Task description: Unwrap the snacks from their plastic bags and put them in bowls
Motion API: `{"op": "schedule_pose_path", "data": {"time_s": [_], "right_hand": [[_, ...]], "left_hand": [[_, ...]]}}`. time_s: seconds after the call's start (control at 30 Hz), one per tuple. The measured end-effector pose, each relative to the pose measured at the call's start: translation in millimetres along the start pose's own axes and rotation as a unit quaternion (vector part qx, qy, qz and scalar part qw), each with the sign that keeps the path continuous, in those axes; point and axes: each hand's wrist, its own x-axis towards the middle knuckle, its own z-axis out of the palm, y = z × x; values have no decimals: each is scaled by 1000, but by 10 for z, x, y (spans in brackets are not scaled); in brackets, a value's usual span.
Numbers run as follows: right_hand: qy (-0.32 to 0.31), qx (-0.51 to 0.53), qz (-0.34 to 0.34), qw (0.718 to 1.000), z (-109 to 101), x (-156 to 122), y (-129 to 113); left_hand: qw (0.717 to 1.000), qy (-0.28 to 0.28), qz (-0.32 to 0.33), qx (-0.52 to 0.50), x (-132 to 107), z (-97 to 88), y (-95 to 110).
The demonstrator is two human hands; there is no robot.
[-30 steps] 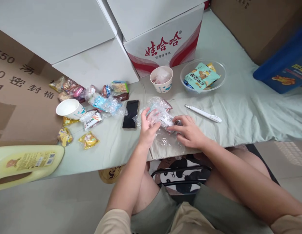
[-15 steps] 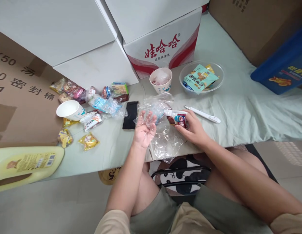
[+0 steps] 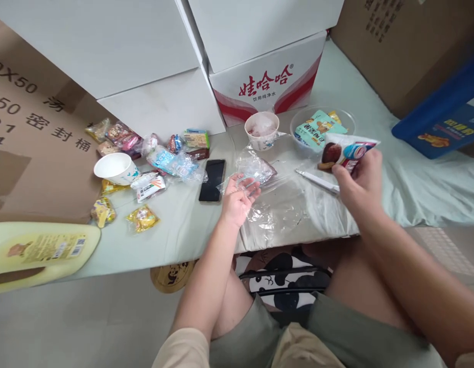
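Observation:
My right hand [image 3: 357,186] is raised above the table and grips a small snack packet [image 3: 344,152] with a brown and red print. It hovers just in front of the clear bowl [image 3: 298,121] that holds a teal snack pack [image 3: 315,128]. My left hand [image 3: 237,200] pinches the edge of a clear plastic bag [image 3: 277,207] that lies crumpled on the pale green cloth. A black phone [image 3: 213,179] lies just left of that hand. A white pen-shaped tool [image 3: 317,181] lies under my right hand.
A paper cup [image 3: 262,130] with wrappers stands behind the bag. An empty paper cup [image 3: 115,168] and several small snack packets [image 3: 143,219] lie at the left. White cartons [image 3: 260,82] line the back. A blue box [image 3: 444,117] sits far right, a yellow bottle [image 3: 38,253] near left.
My right hand has pulled the snack packet out of the plastic bag and carried it up and to the right, towards the clear bowl. My left hand stays on the bag.

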Motion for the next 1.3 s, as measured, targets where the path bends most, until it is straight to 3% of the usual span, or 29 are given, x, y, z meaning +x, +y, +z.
{"op": "schedule_pose_path", "data": {"time_s": [0.13, 0.3, 0.47, 0.73, 0.83, 0.97, 1.07, 1.1, 1.2, 1.3], "right_hand": [[-49, -102, 39, 993, -100, 538, -210], [-120, -177, 23, 977, 211, 1028, -279], [-184, -239, -29, 953, 566, 1205, -93], [-297, -192, -72, 933, 903, 1401, 189], [-285, -157, -74, 943, 903, 1432, 119], [-137, -153, -76, 976, 587, 1229, -335], [-103, -22, -77, 991, 349, 792, -616], [-111, 29, -54, 992, 315, 613, -636], [-246, 184, 38, 951, 351, 104, -479], [-314, 223, 78, 919, 447, -207, -198]], "left_hand": [[1000, -21, -4, -8, -16, 17, 10], [1000, -23, -6, -9, -18, 28, 39], [999, -36, -8, -6, -24, 17, 52], [998, -54, -4, -5, -16, -48, 65], [998, -55, -5, -12, -17, -53, 61], [998, -56, -8, -19, -36, -45, 66], [997, -77, -19, -15, -58, -35, 73], [995, -91, -29, -8, -68, -34, 73], [983, -164, -80, 24, -109, -42, 73], [954, -254, -146, 58, -180, -75, 99]]}}
